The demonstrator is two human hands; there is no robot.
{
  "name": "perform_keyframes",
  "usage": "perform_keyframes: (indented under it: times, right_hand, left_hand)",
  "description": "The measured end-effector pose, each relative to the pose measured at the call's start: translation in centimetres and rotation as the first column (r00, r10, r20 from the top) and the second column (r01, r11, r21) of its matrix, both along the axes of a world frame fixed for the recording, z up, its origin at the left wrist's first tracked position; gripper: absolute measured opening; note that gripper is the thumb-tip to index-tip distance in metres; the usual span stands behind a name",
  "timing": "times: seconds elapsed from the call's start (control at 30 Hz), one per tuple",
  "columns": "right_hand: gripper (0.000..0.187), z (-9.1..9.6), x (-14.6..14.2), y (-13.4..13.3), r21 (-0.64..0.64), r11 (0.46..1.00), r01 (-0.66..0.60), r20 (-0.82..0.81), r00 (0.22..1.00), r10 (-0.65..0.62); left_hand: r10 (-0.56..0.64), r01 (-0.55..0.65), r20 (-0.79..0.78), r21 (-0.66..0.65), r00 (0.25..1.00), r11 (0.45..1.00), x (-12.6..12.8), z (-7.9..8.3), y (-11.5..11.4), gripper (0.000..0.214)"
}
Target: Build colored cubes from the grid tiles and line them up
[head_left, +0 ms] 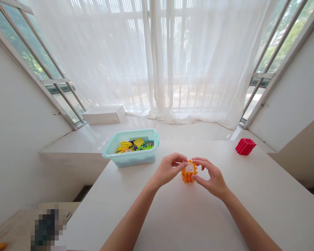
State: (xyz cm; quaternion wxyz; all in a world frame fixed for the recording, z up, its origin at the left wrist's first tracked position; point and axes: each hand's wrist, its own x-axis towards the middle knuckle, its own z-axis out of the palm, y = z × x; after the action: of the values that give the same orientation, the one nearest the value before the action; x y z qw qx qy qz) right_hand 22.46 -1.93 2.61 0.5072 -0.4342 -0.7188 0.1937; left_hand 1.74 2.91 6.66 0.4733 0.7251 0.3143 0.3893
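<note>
Between my two hands an orange cube of interlocking plastic puzzle pieces (188,172) rests on the white table (94,223), with a small printed label on its upper face. My left hand (168,169) presses its fingertips against the cube's left side. My right hand (208,177) grips the right side, fingers curled over the top corner. The cube's far lower faces are hidden behind my fingers.
A pale turquoise plastic bin (131,148) of yellow, purple and green interlocking pieces stands at the table's far left. A red ridged block (245,146) sits at the far right corner. Beyond the table lie a white ledge, a white box (103,114) and sheer curtains (151,55).
</note>
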Motion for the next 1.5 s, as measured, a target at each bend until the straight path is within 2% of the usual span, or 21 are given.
perform_keyframes:
  times: [0.13,0.3,0.4,0.6,0.83,1.5]
  right_hand:
    - [0.045,-0.4,0.6,0.4,-0.079,0.997,0.005,-0.056,0.998,-0.01]
    - [0.041,-1.0,1.3,0.9,-0.16,0.987,-0.027,-0.05,0.999,0.019]
    - [0.037,-1.1,1.5,1.1,-0.183,0.982,-0.041,-0.015,0.999,0.039]
    - [0.036,-1.2,1.5,1.2,-0.199,0.979,-0.051,0.015,0.998,0.055]
    - [0.033,-1.0,1.3,1.0,-0.244,0.968,-0.052,0.027,0.998,0.06]
    - [0.036,-1.1,0.8,1.0,-0.242,0.968,-0.066,0.03,0.997,0.076]
  left_hand:
    - [-0.092,0.093,-0.015,0.071,0.996,0.993,-0.9,-0.6,-0.6,0.032]
    - [0.044,-0.036,-0.064,0.116,0.997,0.993,-0.6,-2.1,-0.8,0.022]
    - [0.057,-0.043,-0.078,0.164,0.995,0.985,-0.5,-2.6,-0.7,0.02]
    - [0.057,-0.026,-0.137,0.214,0.989,0.976,-1.3,-2.5,-0.4,0.019]
    - [-0.013,0.037,-0.128,0.186,0.992,0.982,-1.5,-2.3,-0.3,0.015]
    - [-0.024,0.049,-0.127,0.195,0.992,0.98,-1.2,-2.3,-0.5,0.018]
